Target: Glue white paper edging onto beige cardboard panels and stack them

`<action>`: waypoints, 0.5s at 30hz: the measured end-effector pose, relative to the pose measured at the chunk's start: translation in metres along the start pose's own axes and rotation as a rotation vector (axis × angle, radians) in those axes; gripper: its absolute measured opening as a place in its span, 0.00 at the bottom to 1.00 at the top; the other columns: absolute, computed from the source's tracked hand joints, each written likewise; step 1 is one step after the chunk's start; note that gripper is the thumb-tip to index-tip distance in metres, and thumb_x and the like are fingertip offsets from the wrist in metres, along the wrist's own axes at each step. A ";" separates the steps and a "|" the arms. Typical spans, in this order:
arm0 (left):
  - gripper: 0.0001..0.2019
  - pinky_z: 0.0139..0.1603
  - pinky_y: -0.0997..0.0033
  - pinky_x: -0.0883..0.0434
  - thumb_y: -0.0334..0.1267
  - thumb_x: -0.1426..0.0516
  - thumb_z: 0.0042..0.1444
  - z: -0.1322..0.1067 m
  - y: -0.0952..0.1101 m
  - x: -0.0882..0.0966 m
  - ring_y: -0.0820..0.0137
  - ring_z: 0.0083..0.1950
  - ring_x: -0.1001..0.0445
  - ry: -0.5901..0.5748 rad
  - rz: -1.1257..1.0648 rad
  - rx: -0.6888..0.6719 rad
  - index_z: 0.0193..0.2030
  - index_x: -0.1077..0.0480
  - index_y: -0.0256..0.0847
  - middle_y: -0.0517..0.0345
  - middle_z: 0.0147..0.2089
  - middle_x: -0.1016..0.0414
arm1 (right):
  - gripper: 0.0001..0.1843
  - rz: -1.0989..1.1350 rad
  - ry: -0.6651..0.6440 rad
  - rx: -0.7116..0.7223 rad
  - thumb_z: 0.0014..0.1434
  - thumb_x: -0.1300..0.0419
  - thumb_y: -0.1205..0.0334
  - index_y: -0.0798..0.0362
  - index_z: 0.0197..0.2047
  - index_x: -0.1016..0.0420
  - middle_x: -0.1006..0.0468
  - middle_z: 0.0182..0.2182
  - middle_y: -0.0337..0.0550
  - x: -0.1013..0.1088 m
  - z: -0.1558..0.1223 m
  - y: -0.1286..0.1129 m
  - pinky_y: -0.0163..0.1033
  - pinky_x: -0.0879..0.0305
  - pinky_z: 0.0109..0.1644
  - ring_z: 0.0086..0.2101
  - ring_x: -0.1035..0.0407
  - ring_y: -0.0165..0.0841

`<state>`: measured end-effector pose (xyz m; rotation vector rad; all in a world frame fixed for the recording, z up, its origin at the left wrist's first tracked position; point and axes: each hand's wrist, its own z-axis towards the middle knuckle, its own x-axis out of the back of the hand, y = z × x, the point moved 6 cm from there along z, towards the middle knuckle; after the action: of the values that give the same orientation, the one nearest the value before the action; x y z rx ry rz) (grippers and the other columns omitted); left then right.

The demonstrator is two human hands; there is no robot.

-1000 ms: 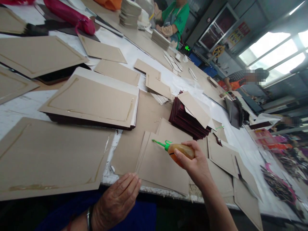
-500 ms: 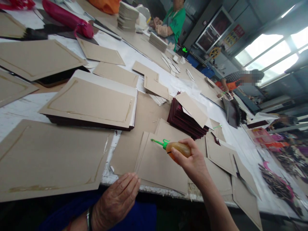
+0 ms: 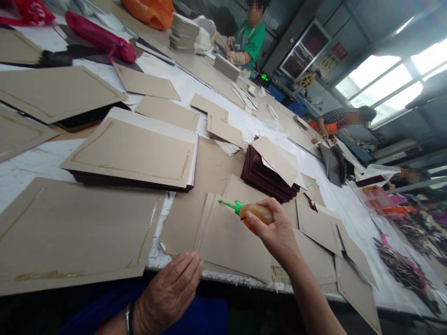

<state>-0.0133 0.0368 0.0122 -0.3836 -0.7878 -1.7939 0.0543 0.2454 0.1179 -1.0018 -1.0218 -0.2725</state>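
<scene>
My right hand (image 3: 275, 228) is wrapped round a glue bottle (image 3: 259, 213) of amber liquid with a green nozzle. The bottle lies nearly level, its nozzle tip over the upper left corner of a plain cardboard sheet (image 3: 233, 242). That sheet lies on a few others, slightly fanned, at the table's front edge. At their lower left corner is my left hand (image 3: 171, 288), closed, fingers pressed together on the sheet's edge; its thumb is hidden. To the left, a larger cardboard sheet (image 3: 80, 228) carries glue lines along its edges.
Behind stand a stack of dark red pieces (image 3: 265, 177) and a glue-lined board (image 3: 136, 149) on a dark pile. More boards (image 3: 317, 223) overlap at right. A magenta bundle (image 3: 101, 37) lies far left. Two co-workers, one in a green shirt (image 3: 256, 44), are across and along the table.
The view has shifted slightly. My right hand and the bottle stay almost where they were over the sheet, and my left hand keeps its place at the corner.
</scene>
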 end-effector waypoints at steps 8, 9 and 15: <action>0.14 0.58 0.63 0.37 0.24 0.49 0.53 0.001 0.000 0.000 0.64 0.53 0.33 -0.013 0.009 -0.010 0.45 0.29 0.29 0.50 0.45 0.25 | 0.13 0.001 -0.100 -0.073 0.50 0.40 0.53 0.50 0.35 0.36 0.31 0.31 0.41 0.003 -0.018 0.003 0.40 0.36 0.35 0.32 0.33 0.35; 0.14 0.58 0.63 0.37 0.24 0.49 0.53 0.001 0.000 0.000 0.63 0.53 0.33 -0.015 0.013 -0.017 0.46 0.30 0.29 0.49 0.45 0.25 | 0.13 0.002 -0.105 -0.083 0.50 0.40 0.53 0.50 0.35 0.36 0.31 0.31 0.41 0.004 -0.021 0.003 0.40 0.36 0.35 0.32 0.33 0.36; 0.14 0.58 0.62 0.37 0.24 0.48 0.52 0.001 0.001 0.000 0.62 0.54 0.34 -0.032 0.028 -0.033 0.46 0.30 0.28 0.48 0.46 0.26 | 0.14 0.025 -0.131 -0.105 0.49 0.41 0.53 0.51 0.36 0.35 0.31 0.32 0.42 0.005 -0.036 0.004 0.41 0.36 0.36 0.33 0.33 0.37</action>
<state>-0.0126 0.0370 0.0133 -0.4437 -0.7719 -1.7802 0.0804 0.2199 0.1148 -1.1390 -1.1220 -0.2440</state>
